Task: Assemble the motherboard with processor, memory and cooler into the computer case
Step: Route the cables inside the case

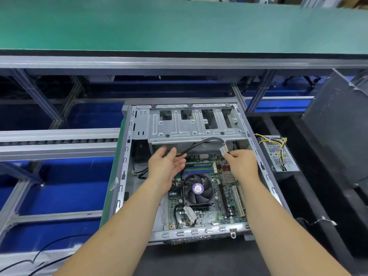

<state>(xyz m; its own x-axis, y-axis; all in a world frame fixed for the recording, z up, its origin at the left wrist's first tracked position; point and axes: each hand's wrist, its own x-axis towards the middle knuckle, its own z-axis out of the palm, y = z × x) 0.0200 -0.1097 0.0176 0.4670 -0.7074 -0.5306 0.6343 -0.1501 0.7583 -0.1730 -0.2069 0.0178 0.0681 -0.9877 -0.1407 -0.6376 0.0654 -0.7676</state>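
A: Item one, motherboard [207, 214]?
B: Green board, lying flat inside the open computer case [123, 156], toward its near end. The case lies on its side on a dark table [199, 259].

A: Fitted parts?
B: Cooler [197, 191], a black fan with a round purple label, seated at the board's centre. Memory [199, 169], sticks in green and blue slots, just beyond the cooler. Processor hidden under the cooler, cannot tell. White expansion slots [239, 202] to the right of the cooler.

A: Cabling?
B: Black cable [199, 144], arching above the board below the drive cage [191, 124], ending in a pale connector [224, 150]. A second pale connector [189, 213] rests on the board near the cooler's front edge.

A: Hands?
B: Right hand [242, 164], fingers curled together, pinching the black cable just behind its connector, above the board's far right corner. Left hand [165, 166], palm up, fingers apart and relaxed, the cable's lower run lying by the fingertips; whether it bears on them I cannot tell.

A: Surroundings?
B: Power supply [278, 154], perforated metal box with yellow and black wires, just right of the case. Dark side panel [336, 124] standing tilted farther right. Green conveyor belt [179, 24] across the far side, aluminium framing [59, 136] and blue bins [59, 188] to the left.
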